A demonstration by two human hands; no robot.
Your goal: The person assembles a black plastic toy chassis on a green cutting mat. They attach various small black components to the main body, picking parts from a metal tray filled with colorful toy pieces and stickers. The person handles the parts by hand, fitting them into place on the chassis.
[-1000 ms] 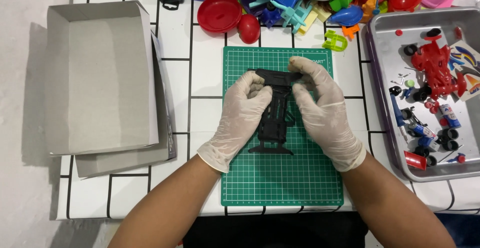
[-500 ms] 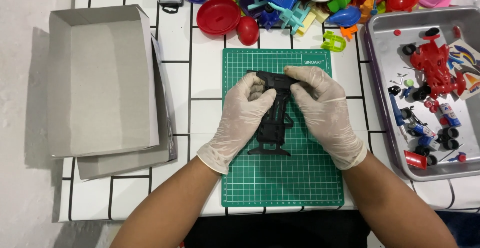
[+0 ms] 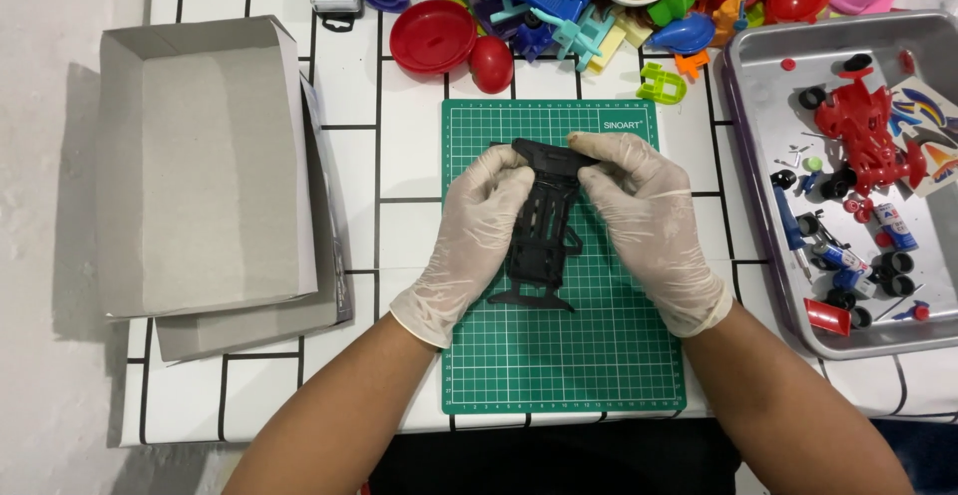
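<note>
A black plastic toy car chassis (image 3: 539, 236) lies lengthwise on a green cutting mat (image 3: 559, 365). My left hand (image 3: 471, 241), in a pale glove, grips the chassis along its left side, fingertips at its far end. On the other side, my right hand (image 3: 649, 226), also gloved, pinches the far right corner of the chassis with thumb and fingers. Both hands hold the same piece just above the mat.
Two open grey cardboard box halves (image 3: 205, 176) lie at the left. A metal tray (image 3: 768, 285) at the right holds a red car body (image 3: 863, 136), wheels and small parts. Colourful plastic toys (image 3: 559, 1) are heaped along the far edge, including a red lid (image 3: 432, 36).
Both hands and the chassis have stayed almost still; the fingers have shifted slightly at the far end of the chassis.
</note>
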